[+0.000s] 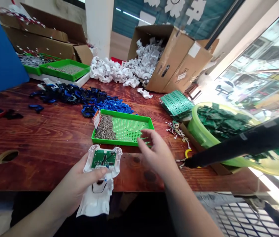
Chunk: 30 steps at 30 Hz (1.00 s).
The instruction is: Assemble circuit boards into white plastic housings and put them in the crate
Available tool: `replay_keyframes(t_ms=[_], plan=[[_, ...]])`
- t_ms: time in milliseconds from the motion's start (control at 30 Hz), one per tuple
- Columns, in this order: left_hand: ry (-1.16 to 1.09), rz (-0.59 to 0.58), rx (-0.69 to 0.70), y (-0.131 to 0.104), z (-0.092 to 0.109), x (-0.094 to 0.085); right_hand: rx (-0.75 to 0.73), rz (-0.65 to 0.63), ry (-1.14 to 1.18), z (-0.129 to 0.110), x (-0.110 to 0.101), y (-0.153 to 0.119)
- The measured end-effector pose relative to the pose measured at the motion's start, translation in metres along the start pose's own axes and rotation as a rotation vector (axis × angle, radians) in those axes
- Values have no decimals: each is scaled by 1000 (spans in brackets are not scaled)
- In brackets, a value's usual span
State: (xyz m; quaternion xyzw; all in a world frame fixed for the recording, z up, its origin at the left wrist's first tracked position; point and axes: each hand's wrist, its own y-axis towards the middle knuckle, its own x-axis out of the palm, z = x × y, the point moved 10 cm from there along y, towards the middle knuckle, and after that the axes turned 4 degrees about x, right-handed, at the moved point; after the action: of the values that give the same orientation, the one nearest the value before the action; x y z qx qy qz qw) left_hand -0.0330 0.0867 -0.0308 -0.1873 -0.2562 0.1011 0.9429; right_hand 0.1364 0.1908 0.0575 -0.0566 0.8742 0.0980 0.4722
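My left hand [84,179] is closed around a white plastic housing [95,200], thumb pressing near the lower edge of the green circuit board [100,158] seated in its upper end. The housing is tilted, its wide end towards the table. My right hand [155,151] hovers by the front right of a green tray [122,142], thumb and fingers apart, with nothing visible between them. Small metal screws [106,127] are heaped in the tray's left part, beside an upright label card [96,118].
Blue and black parts [105,102] lie behind the tray. White shells [114,70] spill from a cardboard box [171,65]. Green board panels [176,102] and a yellow-green basin [198,131] stand right. A black arm [228,144] juts in from the right. Another green tray [72,77] sits back left.
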Motion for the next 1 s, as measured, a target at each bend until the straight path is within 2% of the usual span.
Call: replay_keyframes(t_ms=[67,167,300,367,467,600,867,1000], plan=[[61,12,-2,6,0,-1,101,120,-226,16,-22,25],[250,21,93,12,4,1,290,170,-437,50,-44,48],[485,18,357,15,21,13,530,81,-634,101,-50,60],[550,27,401,18,23,15,594,4,-686,120,-44,65],[679,79,462,21,28,14,611,-103,-730,140,-34,74],[828,160,538,21,31,15,567,-181,-765,153,-25,82],[955,250,614,23,32,29,521,-124,-787,158,-29,83],[997,253,668,23,29,28,489,-129,-773,156,-24,82]])
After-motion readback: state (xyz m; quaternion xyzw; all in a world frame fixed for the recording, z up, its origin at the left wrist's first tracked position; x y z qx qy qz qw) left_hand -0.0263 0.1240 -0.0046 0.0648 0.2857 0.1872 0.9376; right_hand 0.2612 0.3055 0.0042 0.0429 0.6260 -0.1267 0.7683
